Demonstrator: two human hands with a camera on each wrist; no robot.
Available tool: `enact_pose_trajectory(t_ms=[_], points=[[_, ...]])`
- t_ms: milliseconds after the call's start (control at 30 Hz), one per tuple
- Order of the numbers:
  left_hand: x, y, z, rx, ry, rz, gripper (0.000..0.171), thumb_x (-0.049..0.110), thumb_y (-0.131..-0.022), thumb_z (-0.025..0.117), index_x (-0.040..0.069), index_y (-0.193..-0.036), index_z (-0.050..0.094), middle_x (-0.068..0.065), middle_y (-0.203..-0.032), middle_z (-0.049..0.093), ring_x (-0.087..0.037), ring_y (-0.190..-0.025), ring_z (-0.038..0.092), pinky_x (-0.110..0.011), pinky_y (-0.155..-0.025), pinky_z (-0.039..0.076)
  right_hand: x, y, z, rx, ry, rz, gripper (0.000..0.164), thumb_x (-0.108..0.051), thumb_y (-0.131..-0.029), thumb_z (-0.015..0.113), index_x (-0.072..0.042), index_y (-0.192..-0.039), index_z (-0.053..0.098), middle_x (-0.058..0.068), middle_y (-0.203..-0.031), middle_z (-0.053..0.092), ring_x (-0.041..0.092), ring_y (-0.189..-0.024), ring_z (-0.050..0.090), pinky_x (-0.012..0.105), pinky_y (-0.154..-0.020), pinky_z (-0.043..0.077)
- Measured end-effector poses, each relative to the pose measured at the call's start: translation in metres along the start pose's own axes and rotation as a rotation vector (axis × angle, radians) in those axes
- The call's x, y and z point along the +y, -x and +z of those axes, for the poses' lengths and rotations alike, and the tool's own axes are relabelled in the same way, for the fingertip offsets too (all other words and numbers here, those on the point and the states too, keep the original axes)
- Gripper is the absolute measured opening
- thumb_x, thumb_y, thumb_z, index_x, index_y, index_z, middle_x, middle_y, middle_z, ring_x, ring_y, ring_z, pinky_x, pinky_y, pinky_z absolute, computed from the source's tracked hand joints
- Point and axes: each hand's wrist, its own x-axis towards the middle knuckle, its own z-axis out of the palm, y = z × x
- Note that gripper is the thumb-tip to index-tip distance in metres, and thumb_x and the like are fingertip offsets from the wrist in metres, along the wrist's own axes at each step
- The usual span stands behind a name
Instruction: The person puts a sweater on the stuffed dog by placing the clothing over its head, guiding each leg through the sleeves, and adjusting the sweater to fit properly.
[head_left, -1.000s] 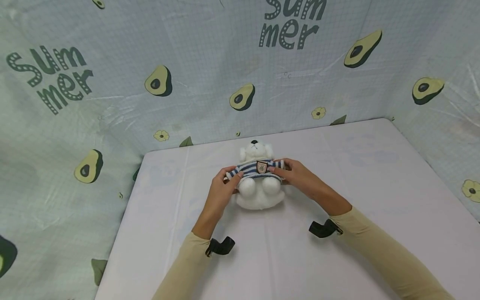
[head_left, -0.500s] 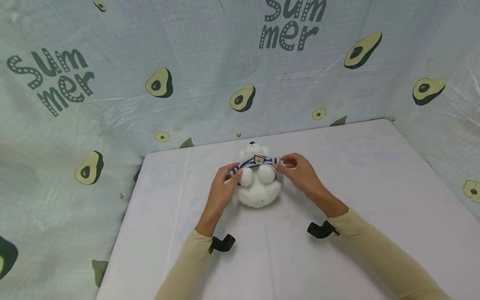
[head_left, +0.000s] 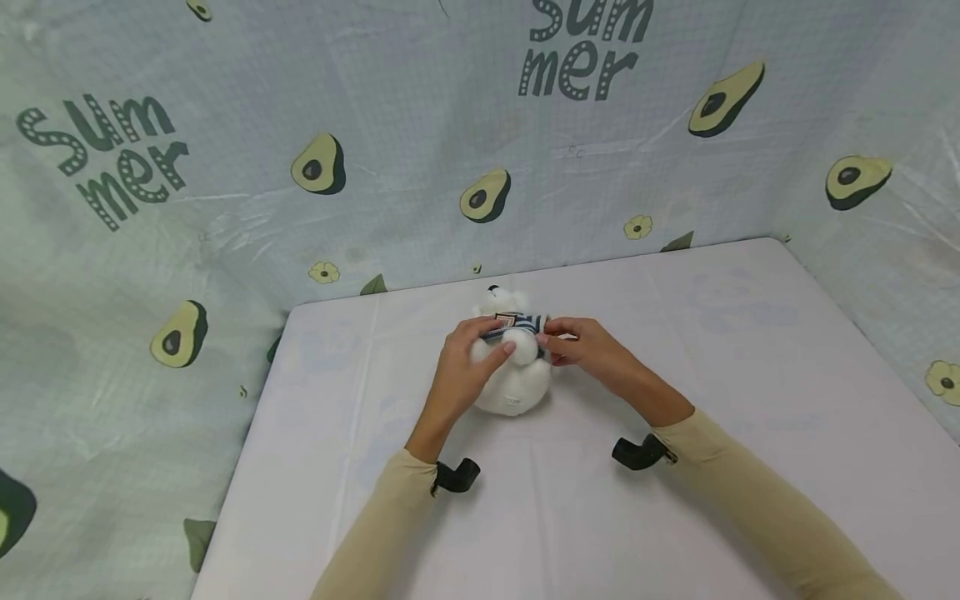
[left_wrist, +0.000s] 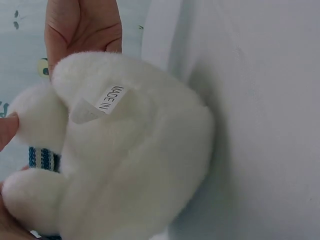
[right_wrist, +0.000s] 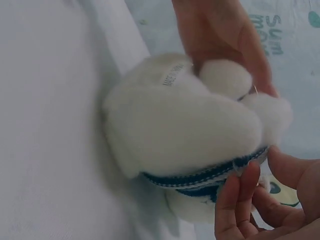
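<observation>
A white plush toy [head_left: 517, 390] with a dark nose wears a blue-and-white striped sweater [head_left: 531, 323]. It is tipped back on the table, its underside with a small white label [left_wrist: 111, 99] facing the left wrist view. My left hand [head_left: 463, 367] grips the toy from the left, thumb over a round white paw [head_left: 519, 347] and fingers on the sweater front. On the other side my right hand [head_left: 596, 348] pinches the sweater's hem [right_wrist: 200, 176] between thumb and fingers. Part of the toy's chest is hidden behind the left fingers.
A white-covered table [head_left: 675, 367] lies beneath the toy. Behind it hangs a pale backdrop [head_left: 405, 108] printed with avocados and lettering. Black wrist cameras jut inward from the left sleeve [head_left: 375, 525] and the right sleeve [head_left: 765, 500].
The toy has turned and shifted slightly left, tipping back so more of its underside shows. My left hand has moved right across its front; my right hand has come back against its side.
</observation>
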Motion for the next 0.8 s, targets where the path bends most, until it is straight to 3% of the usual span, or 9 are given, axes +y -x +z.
enact_pose_trajectory(t_ms=[67, 200, 400, 600, 800], points=[[0.001, -0.001, 0.000, 0.002, -0.004, -0.001, 0.044, 0.037, -0.093, 0.075, 0.017, -0.132, 0.067, -0.002, -0.140, 0.057, -0.022, -0.134, 0.047, -0.049, -0.114, 0.034, 0.001, -0.002, -0.001, -0.020, -0.023, -0.014, 0.053, -0.030, -0.101, 0.065, 0.000, -0.141, 0.052, 0.017, -0.144, 0.052, 0.023, -0.108, 0.064, 0.031, -0.093, 0.055], [0.003, -0.002, 0.001, -0.011, -0.006, -0.011, 0.045, 0.035, -0.091, 0.077, 0.018, -0.132, 0.067, -0.003, -0.140, 0.056, -0.024, -0.134, 0.045, -0.051, -0.113, 0.034, 0.004, -0.006, -0.006, -0.058, -0.095, -0.021, 0.049, -0.026, -0.101, 0.065, 0.002, -0.138, 0.051, 0.011, -0.120, 0.062, 0.017, -0.096, 0.062, 0.030, -0.090, 0.056], [0.009, -0.005, 0.005, -0.049, -0.041, -0.011, 0.049, 0.035, -0.089, 0.079, 0.017, -0.133, 0.066, -0.008, -0.141, 0.054, -0.029, -0.135, 0.044, -0.054, -0.112, 0.035, 0.005, -0.006, -0.010, -0.118, -0.188, 0.010, 0.032, -0.020, -0.103, 0.061, 0.004, -0.123, 0.054, 0.001, -0.087, 0.058, 0.010, -0.079, 0.055, 0.035, -0.088, 0.057], [0.014, -0.008, 0.011, -0.020, -0.108, -0.024, 0.050, 0.032, -0.085, 0.083, 0.016, -0.130, 0.066, -0.012, -0.136, 0.056, -0.035, -0.130, 0.045, -0.054, -0.108, 0.039, 0.004, -0.004, -0.012, -0.132, -0.185, -0.001, 0.032, -0.021, -0.101, 0.065, 0.002, -0.121, 0.056, 0.001, -0.091, 0.060, 0.010, -0.078, 0.055, 0.033, -0.086, 0.057], [0.016, -0.010, 0.018, 0.038, -0.188, 0.010, 0.048, 0.027, -0.081, 0.085, 0.012, -0.124, 0.069, -0.013, -0.124, 0.061, -0.037, -0.120, 0.052, -0.051, -0.100, 0.045, 0.004, 0.001, -0.014, -0.117, -0.119, -0.027, 0.038, -0.025, -0.098, 0.069, 0.001, -0.123, 0.057, 0.006, -0.106, 0.066, 0.015, -0.087, 0.061, 0.030, -0.082, 0.057]])
